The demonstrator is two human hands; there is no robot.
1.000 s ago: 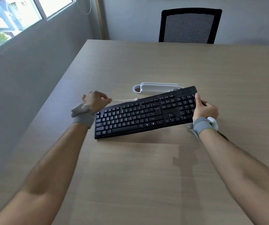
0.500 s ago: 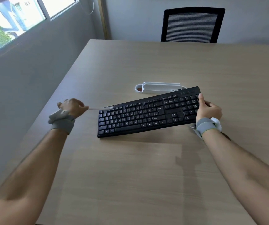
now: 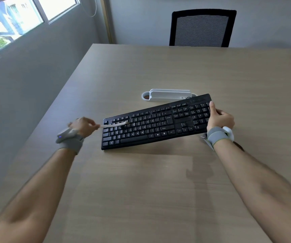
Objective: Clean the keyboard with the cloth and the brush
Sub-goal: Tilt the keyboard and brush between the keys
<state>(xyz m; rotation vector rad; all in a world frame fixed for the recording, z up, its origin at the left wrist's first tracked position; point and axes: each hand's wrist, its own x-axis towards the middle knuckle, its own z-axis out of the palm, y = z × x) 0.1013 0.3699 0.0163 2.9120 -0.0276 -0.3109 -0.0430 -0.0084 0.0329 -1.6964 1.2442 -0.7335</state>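
The left hand (image 3: 83, 126) is coming back from the surface's left edge, gripping the thin pale brush (image 3: 114, 125) over the keyboard's (image 3: 156, 122) top-left keys. The right hand (image 3: 219, 118) is clasping its raised right end. Hard strokes may be slipping the smooth black plastic loose.

— Where's the keyboard (image 3: 156, 122)?
— On the table, black and full-size, skewed: its right end is lifted off the surface and farther away, its left end rests down.
— And the brush (image 3: 114, 125)?
— Slim and pale, lying across the top-left keys, tip on them. It's blurred.
— The cloth?
— Can't make it out.
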